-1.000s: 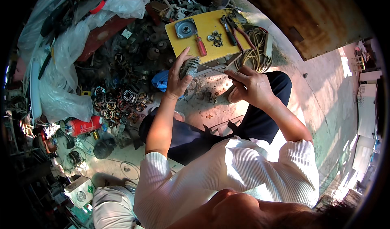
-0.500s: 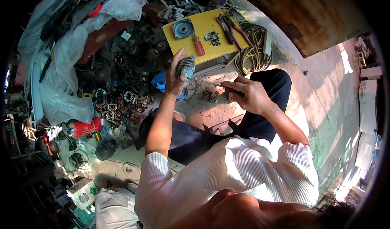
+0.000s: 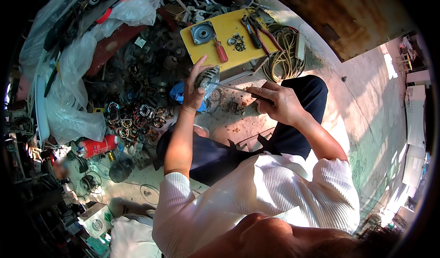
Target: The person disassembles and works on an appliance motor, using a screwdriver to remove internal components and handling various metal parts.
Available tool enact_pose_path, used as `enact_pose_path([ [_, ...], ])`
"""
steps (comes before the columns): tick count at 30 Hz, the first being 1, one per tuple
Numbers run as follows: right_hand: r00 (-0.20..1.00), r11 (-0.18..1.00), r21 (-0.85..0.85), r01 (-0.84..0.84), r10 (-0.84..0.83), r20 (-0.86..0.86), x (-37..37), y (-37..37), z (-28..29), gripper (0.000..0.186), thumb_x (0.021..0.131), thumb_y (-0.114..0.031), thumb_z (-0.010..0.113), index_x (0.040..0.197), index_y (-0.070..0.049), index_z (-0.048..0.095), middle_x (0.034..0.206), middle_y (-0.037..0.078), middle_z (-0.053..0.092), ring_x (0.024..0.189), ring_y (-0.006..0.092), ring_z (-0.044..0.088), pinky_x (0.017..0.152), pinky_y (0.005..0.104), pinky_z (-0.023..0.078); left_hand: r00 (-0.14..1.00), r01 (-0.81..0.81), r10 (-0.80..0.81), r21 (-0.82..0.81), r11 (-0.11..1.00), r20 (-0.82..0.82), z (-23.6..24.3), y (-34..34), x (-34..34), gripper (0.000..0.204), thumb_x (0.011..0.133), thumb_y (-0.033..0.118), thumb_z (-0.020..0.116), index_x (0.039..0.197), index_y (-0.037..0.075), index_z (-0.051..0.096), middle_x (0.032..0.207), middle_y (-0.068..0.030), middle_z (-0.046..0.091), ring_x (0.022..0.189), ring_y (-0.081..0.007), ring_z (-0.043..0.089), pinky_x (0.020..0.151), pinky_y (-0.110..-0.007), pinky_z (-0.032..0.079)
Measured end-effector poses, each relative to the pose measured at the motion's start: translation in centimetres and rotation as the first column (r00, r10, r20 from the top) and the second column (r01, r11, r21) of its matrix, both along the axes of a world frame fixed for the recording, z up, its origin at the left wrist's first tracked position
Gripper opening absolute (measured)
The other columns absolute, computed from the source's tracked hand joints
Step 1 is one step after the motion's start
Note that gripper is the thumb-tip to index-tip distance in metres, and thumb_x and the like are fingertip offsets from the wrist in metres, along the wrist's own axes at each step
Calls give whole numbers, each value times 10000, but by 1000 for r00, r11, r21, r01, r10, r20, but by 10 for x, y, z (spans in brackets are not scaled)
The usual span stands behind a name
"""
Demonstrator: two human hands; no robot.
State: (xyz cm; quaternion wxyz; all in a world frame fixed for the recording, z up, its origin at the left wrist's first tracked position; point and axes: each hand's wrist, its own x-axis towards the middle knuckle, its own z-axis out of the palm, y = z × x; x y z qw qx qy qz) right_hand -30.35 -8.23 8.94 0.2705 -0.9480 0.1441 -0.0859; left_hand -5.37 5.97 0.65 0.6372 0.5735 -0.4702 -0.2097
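My left hand [image 3: 194, 89] holds up a grimy finned metal part [image 3: 207, 76], fingers curled round its left side. My right hand [image 3: 277, 100] grips the dark handle of a long thin tool [image 3: 229, 87], likely a screwdriver, whose shaft reaches left to the part; whether its tip touches is too small to tell. Beyond them, a yellow board [image 3: 229, 21] carries a square metal plate [image 3: 202, 32], a red-handled screwdriver [image 3: 221, 51], small dark pieces [image 3: 236, 42] and pliers [image 3: 254, 33]. A blue item [image 3: 179, 93] lies behind my left wrist.
Coiled cables [image 3: 282, 52] lie right of the board. Plastic sheeting [image 3: 78, 116], wound coils [image 3: 130, 120] and a red cylinder [image 3: 98, 144] crowd the left. A rusty panel [image 3: 362, 15] is at upper right. A person's light-clothed leg [image 3: 128, 235] is at lower left.
The finned part in my left hand has tilted and shifted slightly left. My right hand has moved a little left and down, with the tool now angled upward toward the part.
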Motion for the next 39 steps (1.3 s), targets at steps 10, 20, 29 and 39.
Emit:
enact_pose_path([
  [10,1000,973,229,-13,12,7,0,0,5,400,848,-163,694,1247,-183,669,962,114,664,899,328,654,781,406,535,999,-43,43,-20,999,10,1,1,0,1208,712,935,432,1464,-10,394,1146,-162,656,1055,-217,630,930,-348,481],
  [20,999,985,172,5,3,-48,1,2,8,362,873,-175,666,1235,-161,668,997,136,669,919,347,659,808,429,535,1000,-10,10,0,1000,-5,4,3,-4,1202,709,927,456,1465,-5,395,1157,-164,650,1060,-223,627,929,-349,480],
  [29,997,874,481,-67,80,-6,-2,6,-11,364,940,-114,629,1299,-57,625,800,102,641,701,199,603,674,313,500,996,-53,56,-48,997,74,-1,2,-9,1210,708,932,443,1453,-20,391,1133,-151,645,1014,-215,631,901,-341,486],
  [39,998,828,560,-33,59,-28,-8,0,-29,369,969,-150,613,1316,-25,602,860,28,672,696,129,602,712,285,515,991,-87,95,-75,993,100,-3,2,-10,1172,715,910,477,1430,-17,426,1141,-154,646,1006,-250,632,925,-372,474],
])
